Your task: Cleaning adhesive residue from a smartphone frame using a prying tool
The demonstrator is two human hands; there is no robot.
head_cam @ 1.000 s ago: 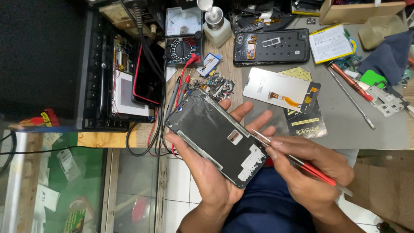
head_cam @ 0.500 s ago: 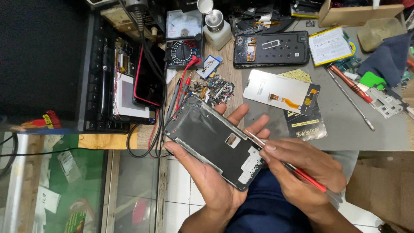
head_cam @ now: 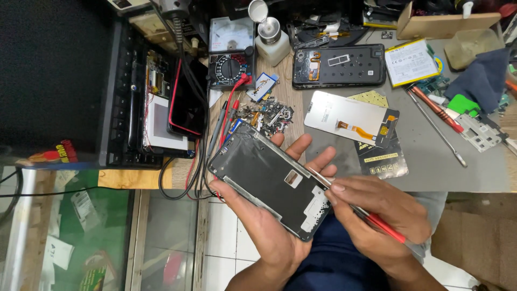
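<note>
My left hand (head_cam: 269, 226) cradles a black phone frame (head_cam: 269, 180) from below, its inner side up and tilted diagonally, fingertips showing past its far edge. My right hand (head_cam: 377, 215) grips a thin metal tool with a red handle (head_cam: 377, 221), whose tip rests on the frame's right edge near a small pale rectangle. Both hands hover over my lap, in front of the grey work mat (head_cam: 431, 156).
On the mat lie a white screen panel with an orange flex cable (head_cam: 350, 116), a black phone back cover (head_cam: 339, 66), a battery (head_cam: 412, 62), a red-handled screwdriver (head_cam: 433, 121) and a blue cloth (head_cam: 482, 78). A multimeter (head_cam: 231, 54) with red leads, a small bottle (head_cam: 272, 40) and loose small parts (head_cam: 266, 113) sit behind.
The tool tip has slid slightly along the frame's right edge while my left hand keeps the frame nearly still.
</note>
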